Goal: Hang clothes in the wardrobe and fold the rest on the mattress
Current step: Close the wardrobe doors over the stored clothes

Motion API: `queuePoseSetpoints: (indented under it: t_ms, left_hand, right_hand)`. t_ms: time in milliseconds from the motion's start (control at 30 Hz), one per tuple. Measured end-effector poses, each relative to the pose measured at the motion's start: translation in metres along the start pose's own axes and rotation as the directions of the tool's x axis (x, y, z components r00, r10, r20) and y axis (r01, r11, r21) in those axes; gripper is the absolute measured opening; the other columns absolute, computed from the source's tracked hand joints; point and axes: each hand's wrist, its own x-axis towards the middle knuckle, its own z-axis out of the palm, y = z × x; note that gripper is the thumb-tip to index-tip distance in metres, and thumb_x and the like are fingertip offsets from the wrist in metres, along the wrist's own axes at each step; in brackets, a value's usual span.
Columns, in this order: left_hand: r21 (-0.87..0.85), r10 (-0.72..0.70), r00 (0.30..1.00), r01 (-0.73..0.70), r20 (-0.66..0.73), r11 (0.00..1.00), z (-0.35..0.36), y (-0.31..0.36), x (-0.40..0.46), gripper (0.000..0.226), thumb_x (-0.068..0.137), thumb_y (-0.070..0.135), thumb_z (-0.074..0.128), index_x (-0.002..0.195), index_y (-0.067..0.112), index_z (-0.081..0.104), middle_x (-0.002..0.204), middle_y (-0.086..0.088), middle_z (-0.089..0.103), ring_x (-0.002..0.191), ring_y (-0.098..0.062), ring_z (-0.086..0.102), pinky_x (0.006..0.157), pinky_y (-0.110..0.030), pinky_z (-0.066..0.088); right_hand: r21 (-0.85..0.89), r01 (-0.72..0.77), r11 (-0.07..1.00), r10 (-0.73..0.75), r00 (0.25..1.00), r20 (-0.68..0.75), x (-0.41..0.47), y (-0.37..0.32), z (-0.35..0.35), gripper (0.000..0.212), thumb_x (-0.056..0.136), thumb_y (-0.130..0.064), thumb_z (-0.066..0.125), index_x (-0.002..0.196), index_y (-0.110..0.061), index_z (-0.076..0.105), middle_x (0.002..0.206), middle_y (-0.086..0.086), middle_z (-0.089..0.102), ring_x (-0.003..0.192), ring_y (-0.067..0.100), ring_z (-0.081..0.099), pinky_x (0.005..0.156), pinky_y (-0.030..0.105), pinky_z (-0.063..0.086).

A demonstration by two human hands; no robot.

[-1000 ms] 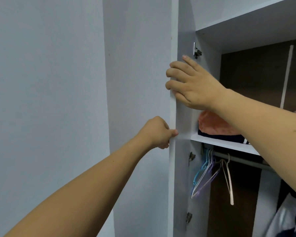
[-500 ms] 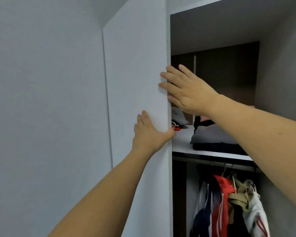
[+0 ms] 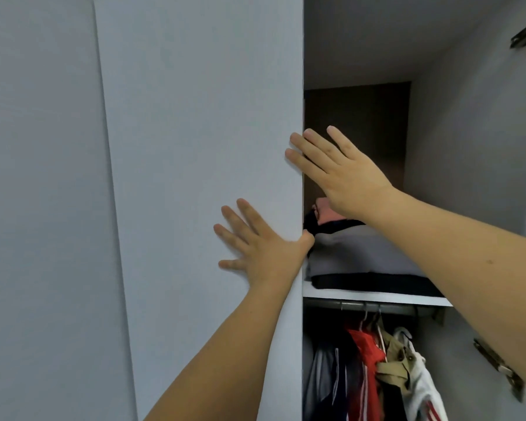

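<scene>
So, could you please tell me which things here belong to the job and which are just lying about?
Job: wardrobe door, left hand flat on it, right hand at its edge, rail, hanging clothes.
Lying about: folded pile on shelf, hinge.

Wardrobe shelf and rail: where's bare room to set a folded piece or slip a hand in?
Free: the air above the folded stack, under the compartment's ceiling, and the shelf strip right of the stack, partly hidden by the forearm. Crowded: the rail, with hanging clothes packed together. Both hands, left hand and right hand, are at the door edge.

left hand flat on wardrobe door, right hand at its edge
</scene>
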Motion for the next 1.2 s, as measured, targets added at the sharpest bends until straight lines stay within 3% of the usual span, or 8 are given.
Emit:
queuePoseSetpoints:
  t_ms: [167, 333, 600, 700, 833, 1067, 1200]
  left_hand:
    - [0.002, -0.004, 1.000, 0.004, -0.025, 1.000, 0.020, 0.002, 0.012, 0.139, 0.056, 0.081, 0.053, 0.149, 0.023, -0.032, 0.158, -0.005, -0.034, 0.145, -0.040, -0.029, 0.101, -0.083, 0.006]
    - [0.032, 0.004, 0.999, -0.003, -0.035, 0.999, 0.030, -0.001, 0.019, 0.139, 0.060, 0.080, 0.057, 0.150, 0.021, -0.030, 0.159, -0.007, -0.034, 0.145, -0.041, -0.029, 0.100, -0.083, 0.006]
    - [0.063, 0.022, 1.000, -0.021, -0.008, 0.998, 0.027, -0.005, 0.018, 0.140, 0.063, 0.088, 0.057, 0.151, 0.022, -0.030, 0.160, -0.009, -0.031, 0.146, -0.040, -0.027, 0.103, -0.080, 0.008]
    - [0.075, 0.044, 0.999, -0.046, 0.033, 0.996, 0.014, -0.002, 0.012, 0.134, 0.068, 0.089, 0.053, 0.152, 0.020, -0.027, 0.161, -0.008, -0.028, 0.149, -0.035, -0.023, 0.107, -0.078, 0.007]
    - [0.169, 0.212, 0.977, -0.213, 0.026, 0.962, -0.007, 0.021, -0.019, 0.116, 0.082, 0.082, 0.043, 0.155, 0.017, -0.020, 0.164, -0.010, -0.021, 0.151, -0.033, -0.018, 0.111, -0.072, 0.001]
    - [0.220, 0.407, 0.911, -0.411, 0.065, 0.885, -0.050, 0.094, -0.133, 0.102, 0.089, 0.078, 0.032, 0.158, 0.014, -0.007, 0.166, -0.012, -0.011, 0.152, -0.033, -0.014, 0.116, -0.061, -0.007]
    - [0.140, 0.399, 0.901, -0.423, 0.169, 0.895, -0.077, 0.139, -0.208, 0.101, 0.089, 0.077, 0.035, 0.158, 0.013, -0.001, 0.166, -0.012, -0.005, 0.152, -0.033, -0.009, 0.119, -0.054, -0.004]
  right_hand:
    - [-0.029, -0.022, 0.999, 0.024, 0.998, 0.064, 0.002, -0.005, 0.015, 0.083, 0.089, -0.011, 0.034, 0.155, -0.015, -0.016, 0.164, 0.010, -0.014, 0.151, 0.029, -0.013, 0.122, 0.049, -0.004]
    - [-0.022, -0.048, 0.999, 0.050, 0.992, 0.118, 0.007, -0.011, 0.019, 0.081, 0.092, -0.012, 0.032, 0.153, -0.015, -0.021, 0.163, 0.009, -0.018, 0.150, 0.029, -0.015, 0.122, 0.048, -0.006]
    - [-0.009, -0.039, 0.999, 0.040, 0.982, 0.184, 0.005, 0.000, -0.001, 0.080, 0.090, -0.013, 0.036, 0.156, -0.017, -0.009, 0.165, 0.006, -0.008, 0.152, 0.026, -0.009, 0.122, 0.049, -0.005]
    - [0.006, -0.074, 0.997, 0.070, 0.973, 0.220, -0.013, 0.014, -0.026, 0.078, 0.091, -0.012, 0.035, 0.156, -0.017, -0.007, 0.165, 0.005, -0.008, 0.152, 0.026, -0.009, 0.122, 0.048, -0.007]
    - [0.028, -0.118, 0.993, 0.109, 0.967, 0.229, -0.047, 0.053, -0.076, 0.072, 0.096, -0.014, 0.034, 0.157, -0.017, -0.003, 0.165, 0.006, -0.008, 0.152, 0.026, -0.009, 0.122, 0.049, -0.004]
    - [0.018, -0.263, 0.965, 0.254, 0.946, 0.202, -0.119, 0.122, -0.191, 0.067, 0.097, -0.019, 0.031, 0.157, -0.013, 0.002, 0.165, 0.008, -0.004, 0.152, 0.026, -0.006, 0.122, 0.049, -0.007]
    - [-0.016, -0.296, 0.955, 0.294, 0.938, 0.182, -0.168, 0.157, -0.255, 0.067, 0.097, -0.020, 0.030, 0.157, -0.010, 0.003, 0.165, 0.010, -0.002, 0.152, 0.028, -0.006, 0.121, 0.049, -0.011]
